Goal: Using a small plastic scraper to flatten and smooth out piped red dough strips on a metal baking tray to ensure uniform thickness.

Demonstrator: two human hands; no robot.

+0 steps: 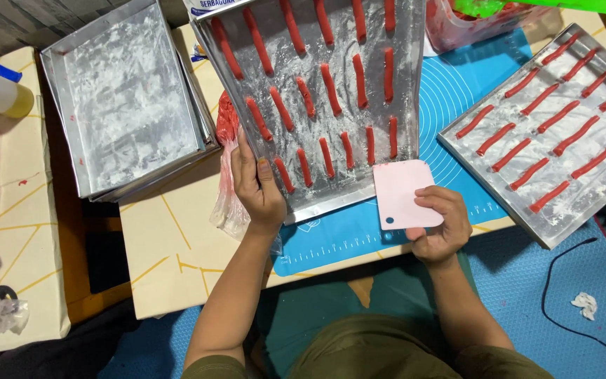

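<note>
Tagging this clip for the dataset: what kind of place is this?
Likely a home baking setup, worked at low tables on the floor. The left hand grips a floured metal tray of red dough sticks, the right hand holds a pink dough scraper, and a blue silicone pastry mat lies underneath.

On the tabletop (177, 245), the floured metal tray of red dough strips (317, 91) sits centre over the blue silicone mat (450, 91), empty floured trays (124, 91) left, another filled tray (555, 133) right.

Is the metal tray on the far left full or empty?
Empty. The left tray shows only a white floury coating, while the tray the left hand grips holds red dough strips.
</note>
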